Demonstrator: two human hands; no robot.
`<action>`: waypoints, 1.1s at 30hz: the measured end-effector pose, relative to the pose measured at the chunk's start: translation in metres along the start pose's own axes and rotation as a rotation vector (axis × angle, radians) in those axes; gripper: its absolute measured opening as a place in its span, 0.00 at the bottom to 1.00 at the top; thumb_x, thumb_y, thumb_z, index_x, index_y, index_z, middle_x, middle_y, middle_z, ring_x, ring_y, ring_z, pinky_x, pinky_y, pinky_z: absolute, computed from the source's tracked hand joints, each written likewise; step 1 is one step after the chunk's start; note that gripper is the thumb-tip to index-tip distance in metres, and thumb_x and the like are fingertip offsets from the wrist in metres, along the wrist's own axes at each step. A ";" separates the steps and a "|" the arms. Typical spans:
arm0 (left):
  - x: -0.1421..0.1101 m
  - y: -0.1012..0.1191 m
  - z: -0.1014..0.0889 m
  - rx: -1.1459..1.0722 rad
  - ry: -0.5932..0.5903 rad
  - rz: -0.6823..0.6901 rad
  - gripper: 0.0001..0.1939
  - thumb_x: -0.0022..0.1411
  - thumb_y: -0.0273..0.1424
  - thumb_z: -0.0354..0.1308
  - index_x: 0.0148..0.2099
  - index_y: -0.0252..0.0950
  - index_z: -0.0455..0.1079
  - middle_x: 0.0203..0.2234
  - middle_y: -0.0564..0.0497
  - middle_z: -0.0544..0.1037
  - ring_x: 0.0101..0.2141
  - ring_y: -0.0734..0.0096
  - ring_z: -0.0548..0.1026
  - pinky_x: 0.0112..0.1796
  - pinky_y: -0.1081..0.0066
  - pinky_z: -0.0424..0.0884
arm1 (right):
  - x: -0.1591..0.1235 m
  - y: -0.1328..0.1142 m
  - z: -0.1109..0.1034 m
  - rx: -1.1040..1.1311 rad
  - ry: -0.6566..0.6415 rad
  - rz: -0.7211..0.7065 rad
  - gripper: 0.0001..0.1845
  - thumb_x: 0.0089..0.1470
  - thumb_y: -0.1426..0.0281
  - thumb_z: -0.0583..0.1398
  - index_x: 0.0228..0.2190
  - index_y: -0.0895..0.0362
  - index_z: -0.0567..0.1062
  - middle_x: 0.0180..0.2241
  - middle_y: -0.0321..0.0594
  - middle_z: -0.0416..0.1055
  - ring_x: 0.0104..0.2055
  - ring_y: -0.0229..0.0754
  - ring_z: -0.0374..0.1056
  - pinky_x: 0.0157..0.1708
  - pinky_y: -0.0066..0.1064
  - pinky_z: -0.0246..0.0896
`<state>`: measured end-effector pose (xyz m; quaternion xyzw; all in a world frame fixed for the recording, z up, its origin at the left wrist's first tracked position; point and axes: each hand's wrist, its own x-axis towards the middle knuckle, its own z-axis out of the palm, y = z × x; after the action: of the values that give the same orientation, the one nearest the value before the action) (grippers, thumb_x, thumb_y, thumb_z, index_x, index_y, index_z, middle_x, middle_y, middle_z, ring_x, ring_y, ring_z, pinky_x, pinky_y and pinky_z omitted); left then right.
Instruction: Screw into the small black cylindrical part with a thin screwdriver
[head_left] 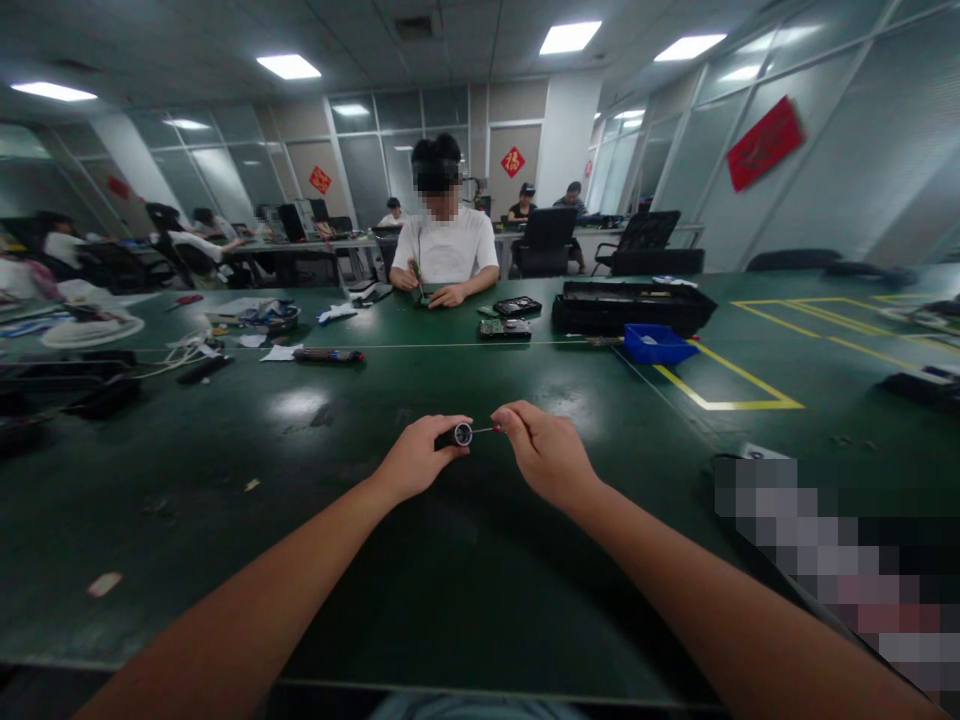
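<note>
Left grip (417,456) on cylinder (460,435), right grip (551,455) on screwdriver (495,428)

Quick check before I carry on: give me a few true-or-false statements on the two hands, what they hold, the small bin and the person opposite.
1. The left hand holds a dark cylinder. True.
2. The right hand is empty. False: it grips a thin tool.
3. The tool's shaft points toward the cylinder. True.
4. The small bin by the long black tray is red. False: it is blue.
5. The person opposite wears a white top. True.
</note>
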<state>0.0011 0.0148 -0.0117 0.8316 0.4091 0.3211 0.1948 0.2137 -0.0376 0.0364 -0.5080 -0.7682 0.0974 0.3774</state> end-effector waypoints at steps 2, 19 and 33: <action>0.000 0.000 0.000 -0.003 0.001 0.001 0.20 0.59 0.31 0.63 0.55 0.44 0.71 0.46 0.52 0.77 0.47 0.63 0.73 0.50 0.62 0.66 | 0.000 0.001 0.001 -0.016 0.021 -0.012 0.16 0.66 0.65 0.48 0.45 0.55 0.73 0.31 0.39 0.75 0.30 0.40 0.70 0.32 0.32 0.58; 0.004 -0.003 0.002 -0.167 0.114 -0.138 0.20 0.60 0.31 0.61 0.56 0.42 0.70 0.52 0.50 0.75 0.52 0.62 0.72 0.56 0.60 0.63 | 0.006 0.014 0.025 0.747 0.186 0.276 0.17 0.61 0.57 0.54 0.38 0.58 0.73 0.33 0.43 0.74 0.35 0.42 0.72 0.41 0.38 0.69; 0.006 -0.006 -0.003 0.084 0.053 0.021 0.20 0.60 0.30 0.63 0.55 0.44 0.71 0.47 0.51 0.77 0.48 0.62 0.72 0.51 0.60 0.64 | 0.010 0.027 0.025 0.729 0.269 0.428 0.16 0.60 0.56 0.54 0.34 0.57 0.71 0.30 0.41 0.71 0.30 0.41 0.69 0.33 0.36 0.69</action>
<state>-0.0014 0.0238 -0.0108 0.8345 0.4186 0.3276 0.1453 0.2137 -0.0106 0.0101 -0.4975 -0.5051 0.3710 0.5997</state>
